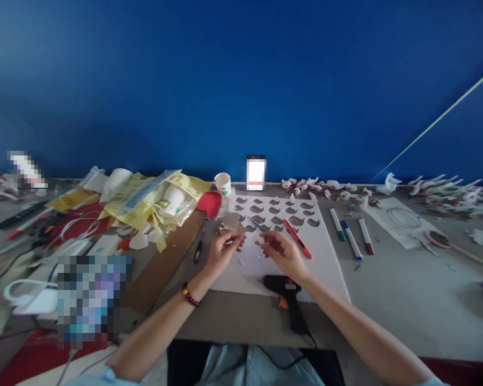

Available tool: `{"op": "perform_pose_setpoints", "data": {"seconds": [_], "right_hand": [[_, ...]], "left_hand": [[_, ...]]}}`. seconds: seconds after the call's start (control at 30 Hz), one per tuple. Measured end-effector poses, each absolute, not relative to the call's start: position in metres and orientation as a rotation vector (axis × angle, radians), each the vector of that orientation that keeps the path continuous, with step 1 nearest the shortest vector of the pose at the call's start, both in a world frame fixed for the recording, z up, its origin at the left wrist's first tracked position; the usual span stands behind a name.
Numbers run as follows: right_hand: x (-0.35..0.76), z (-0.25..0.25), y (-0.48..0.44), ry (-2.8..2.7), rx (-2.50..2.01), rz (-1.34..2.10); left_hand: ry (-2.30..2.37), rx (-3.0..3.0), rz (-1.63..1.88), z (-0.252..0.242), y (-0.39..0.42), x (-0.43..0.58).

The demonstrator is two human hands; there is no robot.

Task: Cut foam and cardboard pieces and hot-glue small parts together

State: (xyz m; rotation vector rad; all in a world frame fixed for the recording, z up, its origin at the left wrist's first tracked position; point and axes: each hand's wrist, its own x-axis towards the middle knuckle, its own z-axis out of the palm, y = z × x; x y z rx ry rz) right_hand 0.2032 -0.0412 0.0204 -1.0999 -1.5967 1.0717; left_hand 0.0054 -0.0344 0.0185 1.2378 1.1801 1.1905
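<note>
My left hand (224, 251) is closed in a pinch above a white sheet (241, 279); what its fingertips hold is too small to make out. Facing it, my right hand (282, 253) also pinches, with a tiny brownish bit at the fingertips that I cannot name. The two hands are apart. Beyond the left fingers lies a greyish-brown piece (230, 220). A red pen-like tool (298, 239) rests just past my right hand. Rows of curved cut-outs (274, 210) run across the sheet's far part. Near its front edge lies a black glue gun (287, 296).
A black pen (200, 244) lies left of the sheet, several markers (351, 239) right. Yellow plastic bags (145, 201) and a pixelated device (92, 300) crowd the left. A paper cup (222, 184) and upright phone (256, 173) stand behind. Small white pieces (334, 185) line the blue wall.
</note>
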Motion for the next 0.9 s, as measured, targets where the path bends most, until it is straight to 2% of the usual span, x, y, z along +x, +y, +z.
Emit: {"op": "perform_pose_setpoints", "data": {"seconds": [0.23, 0.47, 0.67, 0.9], "right_hand": [[0.206, 0.022, -0.034, -1.699, -1.21, 0.978], [0.205, 0.018, -0.037, -1.851, -1.177, 0.943], [0.205, 0.017, -0.036, -1.886, -1.167, 0.928], [0.221, 0.019, -0.026, -2.173, -1.25, 0.679]], "left_hand": [[1.221, 1.321, 1.149, 0.01, -0.029, 0.004], [1.037, 1.445, 1.02, 0.017, -0.039, 0.008], [1.146, 1.513, 1.017, 0.018, -0.04, 0.01], [1.246, 1.729, 1.111, 0.011, -0.035, 0.007]]}}
